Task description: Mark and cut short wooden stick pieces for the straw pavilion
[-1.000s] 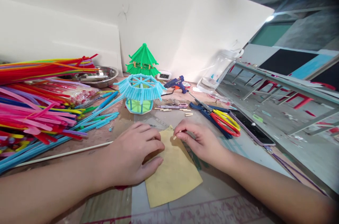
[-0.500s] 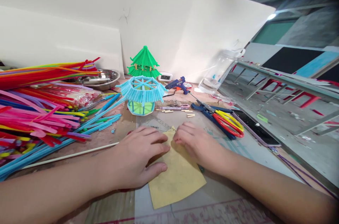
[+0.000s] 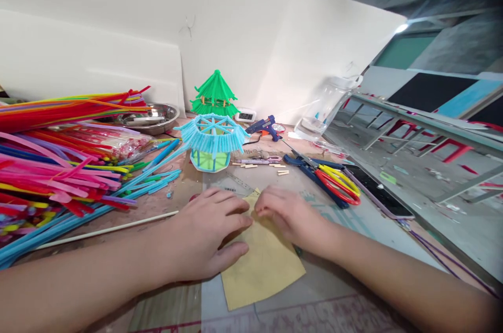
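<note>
My left hand (image 3: 204, 236) lies flat on the left edge of a tan sheet (image 3: 267, 270) on the table, fingers stretched, holding it down. My right hand (image 3: 288, 215) rests on the sheet's top edge with its fingers pinched together and pressed down. The short wooden stick seen in that pinch a second ago is hidden under the fingers now. The fingertips of both hands almost meet. A blue pipe-cleaner pavilion (image 3: 212, 139) stands just beyond the hands.
A big heap of coloured pipe cleaners (image 3: 58, 165) fills the left side, and a thin wooden skewer (image 3: 106, 229) lies near my left forearm. Scissors (image 3: 334, 178), a phone (image 3: 379, 191), a blue glue gun (image 3: 265, 126), short wooden bits (image 3: 251, 165), a green pavilion (image 3: 214, 93) and a metal bowl (image 3: 157, 113) lie beyond.
My right hand has lowered and slid left onto the sheet's top edge, so the small stick in its pinch no longer shows. My left hand has stayed on the sheet.
</note>
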Available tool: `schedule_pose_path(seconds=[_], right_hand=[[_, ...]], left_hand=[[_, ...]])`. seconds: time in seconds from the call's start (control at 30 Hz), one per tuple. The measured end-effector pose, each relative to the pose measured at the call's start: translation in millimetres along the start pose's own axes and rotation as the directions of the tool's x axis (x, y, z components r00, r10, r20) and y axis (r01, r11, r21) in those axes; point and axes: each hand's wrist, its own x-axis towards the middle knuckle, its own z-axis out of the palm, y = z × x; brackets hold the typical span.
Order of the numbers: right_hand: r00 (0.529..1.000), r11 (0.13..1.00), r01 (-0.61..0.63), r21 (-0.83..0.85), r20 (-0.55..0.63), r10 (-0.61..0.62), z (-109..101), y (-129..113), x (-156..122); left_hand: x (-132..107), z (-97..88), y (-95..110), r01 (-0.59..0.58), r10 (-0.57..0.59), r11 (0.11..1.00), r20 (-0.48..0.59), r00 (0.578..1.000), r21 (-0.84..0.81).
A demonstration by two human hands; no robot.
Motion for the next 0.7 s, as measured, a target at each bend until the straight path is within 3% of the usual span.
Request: schedule_pose_path(seconds=[0.07, 0.17, 0.27, 0.4, 0.53, 0.7], right_hand=[[1.000, 1.000, -0.013, -0.010, -0.028, 0.012, 0.2, 0.6, 0.2], [1.000, 0.999, 0.002, 0.042, 0.023, -0.003, 0.5, 3.0, -0.1], [0.999, 1.000, -0.025, -0.017, -0.042, 0.025, 0.6, 4.1, -0.2], [0.999, 1.000, 0.003, 0.018, 0.039, -0.003, 1.0, 1.7, 0.6], [0.999, 0.998, -0.023, -0.061, -0.039, 0.021, 0.6, 2.8, 1.3], [1.000, 0.999, 0.008, -0.054, -0.006, -0.008, 0.8, 5.8, 2.1]], left_hand=[[-0.5, 0.4, 0.1, -0.001, 0.001, 1.000, -0.005, 1.000, 0.000], [-0.8, 0.4, 0.6, -0.002, 0.002, 1.000, 0.003, 1.000, -0.005], [-0.7, 0.1, 1.0, 0.006, -0.006, 1.000, 0.002, 1.000, 0.002], [-1.8, 1.2, 0.8, 0.006, -0.006, 1.000, 0.003, 1.000, -0.011], [-2.1, 2.0, 1.0, 0.010, -0.010, 1.000, -0.003, 1.000, -0.012], [-1.0, 0.5, 1.9, 0.000, 0.000, 1.000, -0.008, 1.000, -0.006]])
